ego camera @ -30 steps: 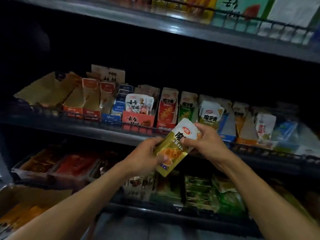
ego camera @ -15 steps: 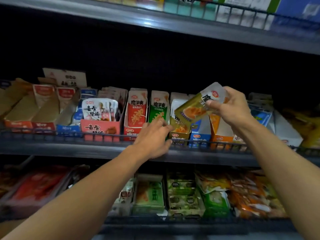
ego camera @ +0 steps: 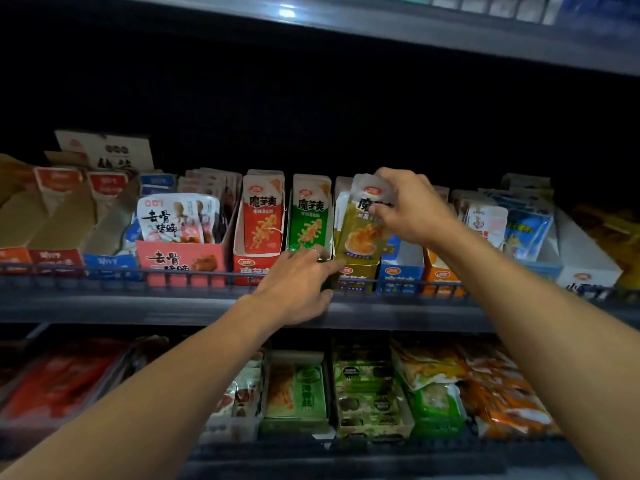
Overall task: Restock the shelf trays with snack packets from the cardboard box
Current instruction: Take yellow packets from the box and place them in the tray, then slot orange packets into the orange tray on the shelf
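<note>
My right hand (ego camera: 410, 207) grips the top of a yellow-green snack packet (ego camera: 360, 230), which stands upright in the yellow display tray (ego camera: 353, 275) on the middle shelf. My left hand (ego camera: 298, 282) rests with spread fingers on the front of the green tray (ego camera: 294, 252) and touches the yellow tray's left edge. A ring shows on one finger. The cardboard box is out of view.
Red (ego camera: 258, 233), blue (ego camera: 400, 271) and orange (ego camera: 441, 275) trays flank the yellow one behind the shelf's wire rail (ego camera: 194, 277). A pink tray (ego camera: 180, 261) of white packets sits to the left. The lower shelf (ego camera: 346, 448) holds green and orange packets. An upper shelf edge (ego camera: 381, 32) hangs overhead.
My right hand carried the packet up from below the shelf and lowered it upright into the yellow tray. My left hand let go of the packet and moved onto the tray fronts.
</note>
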{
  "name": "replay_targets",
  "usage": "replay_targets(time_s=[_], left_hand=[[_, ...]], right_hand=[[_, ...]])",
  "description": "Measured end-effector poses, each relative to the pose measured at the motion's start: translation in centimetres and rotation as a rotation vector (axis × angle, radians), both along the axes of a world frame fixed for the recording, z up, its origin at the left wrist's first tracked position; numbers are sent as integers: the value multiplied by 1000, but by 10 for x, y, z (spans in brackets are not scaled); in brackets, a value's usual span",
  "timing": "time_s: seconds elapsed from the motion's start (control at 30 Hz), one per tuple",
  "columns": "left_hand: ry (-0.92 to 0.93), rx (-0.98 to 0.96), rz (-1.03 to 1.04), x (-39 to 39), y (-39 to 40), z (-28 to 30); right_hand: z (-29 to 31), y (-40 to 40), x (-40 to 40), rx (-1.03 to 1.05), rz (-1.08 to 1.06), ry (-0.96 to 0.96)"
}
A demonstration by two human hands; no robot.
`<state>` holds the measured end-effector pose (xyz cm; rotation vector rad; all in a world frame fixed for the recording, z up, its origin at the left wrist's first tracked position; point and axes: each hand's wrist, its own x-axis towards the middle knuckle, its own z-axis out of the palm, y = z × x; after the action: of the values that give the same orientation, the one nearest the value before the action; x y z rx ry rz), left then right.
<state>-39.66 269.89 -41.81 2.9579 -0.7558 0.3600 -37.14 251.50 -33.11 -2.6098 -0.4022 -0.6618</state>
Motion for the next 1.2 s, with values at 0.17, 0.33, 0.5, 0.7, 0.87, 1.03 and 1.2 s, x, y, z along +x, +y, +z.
replay_targets(time_s=[0.17,0.33,0.5,0.7,0.87,1.03,1.2], left_hand=[[9,-8,-12,1,0,1],[11,-6,-25,3,2,2],[14,-8,-25,3,1,1],[53,-27,-47,0,1,4],[-26,-123,-40,-10,6,12],[-38,-221,-40,-40,27,20],[-37,-235,-1,-81,68,16]], right_hand=[[-16,17,-1,-270,-43,90],[-10,10,0,-68,-47,-74],[-12,8,8,-143,-152,-62],[-17,9,11,-130,-176,-7],[-10,7,-8,-146,-184,-146],[-4,26,-43,-257,-57,-228],[-19,67,-75,-249,88,-103]])
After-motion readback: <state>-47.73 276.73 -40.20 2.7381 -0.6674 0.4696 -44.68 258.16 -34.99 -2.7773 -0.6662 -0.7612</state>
